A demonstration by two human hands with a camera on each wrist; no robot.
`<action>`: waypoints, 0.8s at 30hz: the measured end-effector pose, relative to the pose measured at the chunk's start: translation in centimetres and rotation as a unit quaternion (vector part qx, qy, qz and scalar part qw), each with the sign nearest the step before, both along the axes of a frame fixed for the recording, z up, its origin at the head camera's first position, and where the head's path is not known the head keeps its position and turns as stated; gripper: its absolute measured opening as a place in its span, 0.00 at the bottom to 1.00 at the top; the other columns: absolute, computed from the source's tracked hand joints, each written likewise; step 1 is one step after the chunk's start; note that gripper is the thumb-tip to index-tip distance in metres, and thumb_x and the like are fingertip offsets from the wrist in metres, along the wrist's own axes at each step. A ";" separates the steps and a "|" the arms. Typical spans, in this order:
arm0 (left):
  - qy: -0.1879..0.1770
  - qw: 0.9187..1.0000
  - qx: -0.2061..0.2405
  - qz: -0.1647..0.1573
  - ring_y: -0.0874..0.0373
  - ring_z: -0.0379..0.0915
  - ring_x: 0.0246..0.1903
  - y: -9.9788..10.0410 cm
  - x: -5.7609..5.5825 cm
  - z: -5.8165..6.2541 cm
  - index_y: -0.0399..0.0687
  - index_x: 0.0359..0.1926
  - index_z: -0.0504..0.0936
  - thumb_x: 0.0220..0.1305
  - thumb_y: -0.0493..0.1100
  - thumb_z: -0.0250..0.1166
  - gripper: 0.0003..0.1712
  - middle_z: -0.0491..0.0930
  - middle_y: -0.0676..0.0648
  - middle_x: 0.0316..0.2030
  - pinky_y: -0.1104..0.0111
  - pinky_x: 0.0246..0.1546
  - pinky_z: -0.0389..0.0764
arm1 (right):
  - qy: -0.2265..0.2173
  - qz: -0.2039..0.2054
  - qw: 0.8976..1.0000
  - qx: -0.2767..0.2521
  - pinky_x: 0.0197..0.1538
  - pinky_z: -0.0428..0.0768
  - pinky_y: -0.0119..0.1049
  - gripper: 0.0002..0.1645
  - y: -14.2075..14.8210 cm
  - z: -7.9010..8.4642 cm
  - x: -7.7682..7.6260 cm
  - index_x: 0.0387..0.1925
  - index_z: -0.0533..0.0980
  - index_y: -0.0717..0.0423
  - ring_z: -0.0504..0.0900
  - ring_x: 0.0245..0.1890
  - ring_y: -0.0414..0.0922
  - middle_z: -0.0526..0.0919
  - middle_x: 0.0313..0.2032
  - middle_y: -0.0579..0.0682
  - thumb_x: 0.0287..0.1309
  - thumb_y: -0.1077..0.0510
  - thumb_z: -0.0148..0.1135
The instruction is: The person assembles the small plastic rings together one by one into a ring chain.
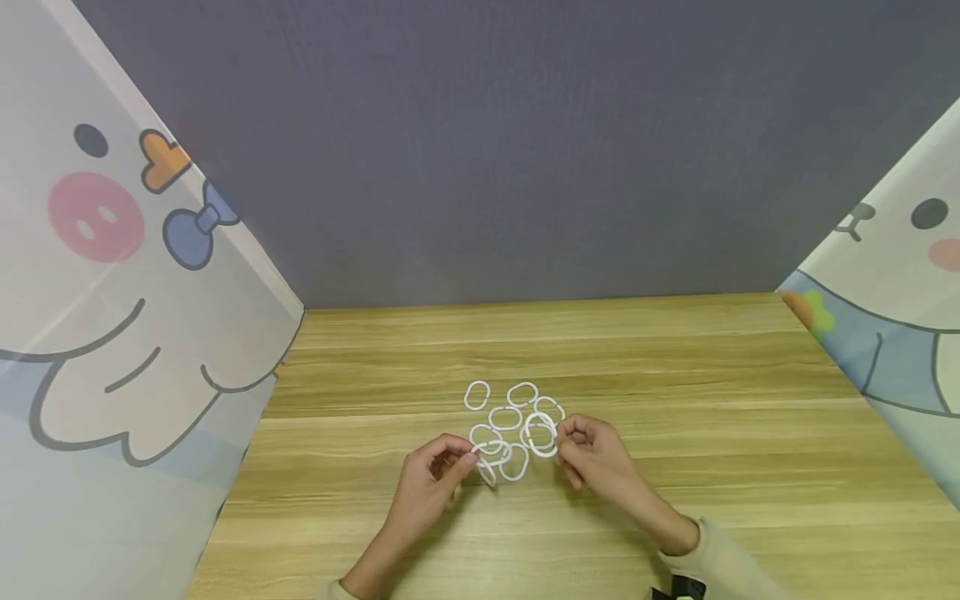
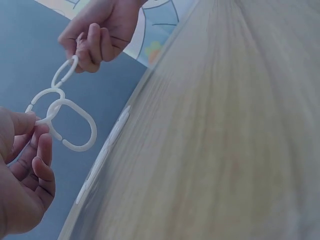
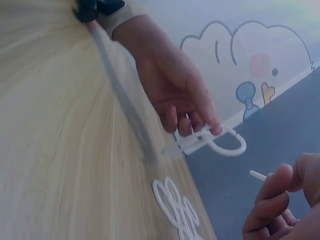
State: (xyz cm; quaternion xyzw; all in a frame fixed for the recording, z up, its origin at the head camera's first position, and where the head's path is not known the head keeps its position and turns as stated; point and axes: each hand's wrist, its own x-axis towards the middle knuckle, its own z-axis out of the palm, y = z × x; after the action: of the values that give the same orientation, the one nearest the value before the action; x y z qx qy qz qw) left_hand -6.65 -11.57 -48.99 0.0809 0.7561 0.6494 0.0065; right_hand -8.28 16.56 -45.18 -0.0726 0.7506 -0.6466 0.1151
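My left hand [image 1: 431,483] pinches a white plastic oval split ring [image 2: 47,90] between thumb and fingertips. A second white ring [image 2: 93,127], with a small gap in its side, hangs linked through it. To the right, my right hand [image 1: 596,458] pinches another white split ring [image 2: 54,77] by its edge; in the right wrist view only a short end of this ring [image 3: 257,175] shows past the fingers. The two hands face each other, held above the table, with a space between their rings in the head view.
Several loose white rings [image 1: 467,396] lie on the wooden table [image 1: 675,375], spread beneath and beyond the hands. A dark grey panel [image 1: 480,167] stands at the table's back edge. Cartoon-printed panels [image 1: 172,333] flank both sides.
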 end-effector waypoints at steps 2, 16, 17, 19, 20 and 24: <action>0.002 1.000 -0.001 -0.002 0.64 0.75 0.27 0.0 0.0 0.0 0.42 0.44 0.90 0.73 0.35 0.74 0.02 0.86 0.48 0.35 0.75 0.26 0.76 | -0.001 0.009 1.000 -0.007 0.21 0.71 0.25 0.07 -0.3 0.0 0.0 0.41 0.74 0.73 0.72 0.15 0.35 0.82 0.27 0.55 0.62 0.73 0.53; -0.001 1.000 -0.008 -0.006 0.64 0.75 0.28 0.1 0.1 -0.1 0.44 0.44 0.90 0.73 0.35 0.74 0.02 0.87 0.50 0.35 0.75 0.28 0.75 | -0.017 0.075 0.995 -0.066 0.24 0.67 0.23 0.08 -1.9 0.2 0.3 0.43 0.74 0.74 0.71 0.16 0.32 0.85 0.29 0.49 0.71 0.68 0.54; 0.000 1.000 -0.008 -0.007 0.64 0.75 0.28 0.1 0.1 -0.1 0.44 0.44 0.90 0.73 0.35 0.74 0.02 0.87 0.50 0.35 0.75 0.28 0.75 | -0.015 0.078 0.994 -0.068 0.23 0.67 0.23 0.09 -2.0 0.1 0.3 0.43 0.74 0.75 0.71 0.16 0.32 0.85 0.29 0.49 0.71 0.68 0.54; -0.001 1.000 -0.009 -0.010 0.64 0.74 0.28 0.1 0.1 -0.2 0.43 0.44 0.90 0.73 0.36 0.74 0.02 0.87 0.49 0.35 0.75 0.28 0.75 | -0.013 0.082 0.994 -0.071 0.23 0.67 0.22 0.09 -2.1 0.1 0.3 0.43 0.74 0.75 0.71 0.17 0.31 0.85 0.29 0.48 0.71 0.68 0.54; -0.001 1.000 -0.010 -0.011 0.64 0.73 0.27 0.2 0.0 -0.2 0.42 0.44 0.90 0.73 0.36 0.74 0.02 0.87 0.48 0.35 0.75 0.28 0.74 | -0.012 0.084 0.994 -0.071 0.23 0.67 0.22 0.08 -2.2 0.1 0.3 0.43 0.74 0.74 0.71 0.17 0.31 0.85 0.29 0.48 0.71 0.68 0.54; -0.003 1.000 -0.012 -0.016 0.66 0.71 0.25 0.2 0.0 -0.3 0.41 0.45 0.90 0.73 0.36 0.74 0.03 0.87 0.46 0.35 0.76 0.27 0.72 | -0.015 0.090 0.993 -0.073 0.23 0.67 0.22 0.07 -2.5 0.1 0.3 0.43 0.74 0.72 0.71 0.17 0.31 0.84 0.29 0.49 0.71 0.68 0.55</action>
State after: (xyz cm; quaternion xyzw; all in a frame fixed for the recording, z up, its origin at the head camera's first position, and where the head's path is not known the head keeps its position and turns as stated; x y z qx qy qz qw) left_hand -6.62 -11.36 -49.26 0.0911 0.7621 0.6407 0.0205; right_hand -8.03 14.02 -45.08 -0.1382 0.6899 -0.6877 0.1788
